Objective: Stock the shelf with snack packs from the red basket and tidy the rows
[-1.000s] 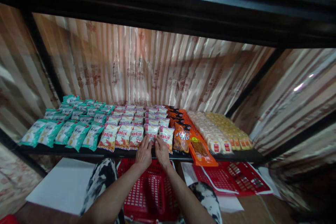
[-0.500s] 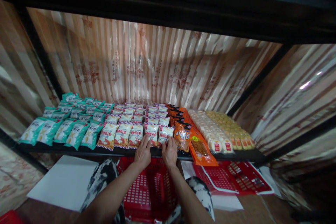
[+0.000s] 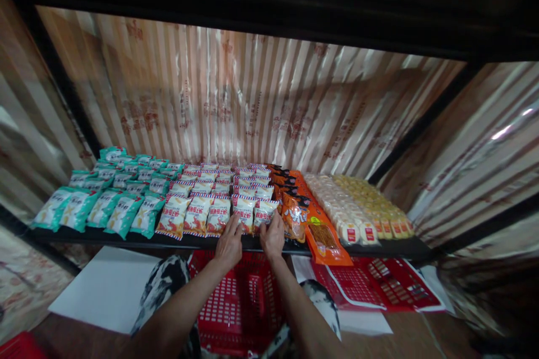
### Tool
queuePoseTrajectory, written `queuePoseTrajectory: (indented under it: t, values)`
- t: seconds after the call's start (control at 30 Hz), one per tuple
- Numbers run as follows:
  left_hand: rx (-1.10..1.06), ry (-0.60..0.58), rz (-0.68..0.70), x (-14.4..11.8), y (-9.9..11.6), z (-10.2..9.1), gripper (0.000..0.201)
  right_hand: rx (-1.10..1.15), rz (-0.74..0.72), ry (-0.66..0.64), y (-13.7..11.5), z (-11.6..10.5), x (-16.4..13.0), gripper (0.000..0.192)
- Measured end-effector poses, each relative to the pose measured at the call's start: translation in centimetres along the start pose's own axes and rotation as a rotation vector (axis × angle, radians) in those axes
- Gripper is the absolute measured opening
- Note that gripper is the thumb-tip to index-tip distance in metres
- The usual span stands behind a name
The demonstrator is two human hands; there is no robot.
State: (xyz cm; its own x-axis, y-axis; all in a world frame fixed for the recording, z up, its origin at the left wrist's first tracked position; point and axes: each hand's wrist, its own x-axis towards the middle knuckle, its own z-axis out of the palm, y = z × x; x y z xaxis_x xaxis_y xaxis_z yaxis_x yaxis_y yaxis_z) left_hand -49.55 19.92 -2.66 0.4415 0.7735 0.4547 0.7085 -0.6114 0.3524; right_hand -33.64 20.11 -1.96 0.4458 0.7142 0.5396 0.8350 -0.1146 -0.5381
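Rows of snack packets lie on a black shelf (image 3: 105, 240): teal packets (image 3: 122, 210) on the left, red-and-white packets (image 3: 197, 213) in the middle, orange packets (image 3: 322, 238) to their right. My left hand (image 3: 229, 244) rests at the shelf's front edge, fingers touching a red-and-white packet (image 3: 244, 216). My right hand (image 3: 273, 235) lies on the neighbouring red-and-white packet (image 3: 264, 212), fingers spread flat. Neither hand has lifted anything.
Pale and yellow wrapped cakes (image 3: 362, 210) fill the shelf's right end. A red basket (image 3: 240, 308) stands under my arms, another red basket (image 3: 379, 286) to the right. White sheets (image 3: 105, 291) lie on the floor. A black shelf beam (image 3: 269, 5) hangs overhead.
My right hand shifted right from the left hand's packet onto the neighbouring packet. The left hand stayed near the front edge. The view tilted slightly.
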Motion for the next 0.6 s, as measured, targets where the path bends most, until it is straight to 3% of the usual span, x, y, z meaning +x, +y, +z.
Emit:
queuePoseTrajectory:
  t: [0.23, 0.6]
  values:
    - [0.038, 0.029, -0.011, -0.1, 0.3, 0.2, 0.056, 0.064, -0.053, -0.044, 1.1, 0.3, 1.1, 0.056]
    - [0.102, 0.08, -0.018, -0.6, 0.5, 0.5, 0.062, 0.084, -0.075, -0.056, 2.1, 1.8, 0.1, 0.051]
